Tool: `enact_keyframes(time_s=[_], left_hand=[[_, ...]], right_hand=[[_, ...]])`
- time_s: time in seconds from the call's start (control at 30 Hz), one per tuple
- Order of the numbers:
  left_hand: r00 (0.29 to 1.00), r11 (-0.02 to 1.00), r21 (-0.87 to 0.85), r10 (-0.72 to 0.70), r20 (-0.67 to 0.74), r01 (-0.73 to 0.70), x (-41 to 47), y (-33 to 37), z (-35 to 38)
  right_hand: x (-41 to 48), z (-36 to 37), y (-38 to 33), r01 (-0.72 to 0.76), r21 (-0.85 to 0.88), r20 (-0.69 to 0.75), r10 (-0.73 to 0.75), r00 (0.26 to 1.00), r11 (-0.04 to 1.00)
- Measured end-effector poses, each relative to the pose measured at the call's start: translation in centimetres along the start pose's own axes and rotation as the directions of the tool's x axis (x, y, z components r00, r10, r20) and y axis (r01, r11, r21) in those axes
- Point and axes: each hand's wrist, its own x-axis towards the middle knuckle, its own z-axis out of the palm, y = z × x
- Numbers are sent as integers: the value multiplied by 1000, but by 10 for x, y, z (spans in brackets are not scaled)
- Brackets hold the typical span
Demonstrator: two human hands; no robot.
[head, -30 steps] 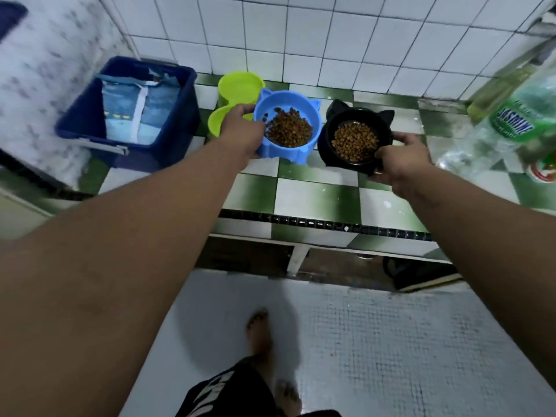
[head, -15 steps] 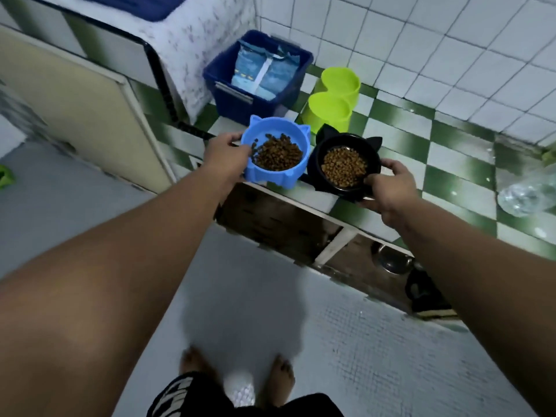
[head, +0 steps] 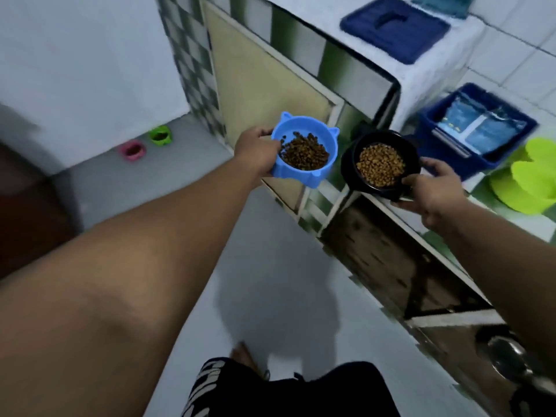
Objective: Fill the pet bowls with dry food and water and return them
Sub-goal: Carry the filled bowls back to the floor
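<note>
While held out over the grey floor (head: 270, 251), two kibble-filled bowls ride one per hand: left hand (head: 258, 155) curled round the blue cat-eared plastic bowl (head: 301, 176), right hand (head: 436, 191) gripping the round black bowl (head: 349, 164). Right of that hand stand one lime-green double dish (head: 529, 182) and one blue bin (head: 478, 167). Far beyond the left hand, two floor bowls: pink bowl (head: 132, 150), green bowl (head: 161, 135).

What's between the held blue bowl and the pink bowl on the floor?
Only bare grey floor, plus the left hand holding the blue bowl; head view.
</note>
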Motion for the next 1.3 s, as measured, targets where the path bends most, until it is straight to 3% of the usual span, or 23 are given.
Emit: enact_keyframes(time_s=[0.3,0.53,0.7,0.87,1.03,1.3], left_hand=[[957,986,-167,-79,-280,32,66,-17,-166],[838,963,-263,-193,-511,61,133,-53,-266],[703,948,-308,-273,-657,80,189,-80,-333],[606,928,-361,-340,-719,93,247,-98,-395],[565,908,-391,-404,-720,151,345,-136,-459],[568,886,-423,-450,-689,188,510,-224,-507]], right_hand=[[-3,209,-38,41,-126,283,-4,959,991],[37,375,-46,65,-199,487,41,872,978],[63,498,-56,109,-260,584,66,809,960],[80,606,-58,125,-309,643,110,758,943],[113,704,-46,143,-362,636,132,760,921],[203,851,36,135,-439,592,173,787,888]])
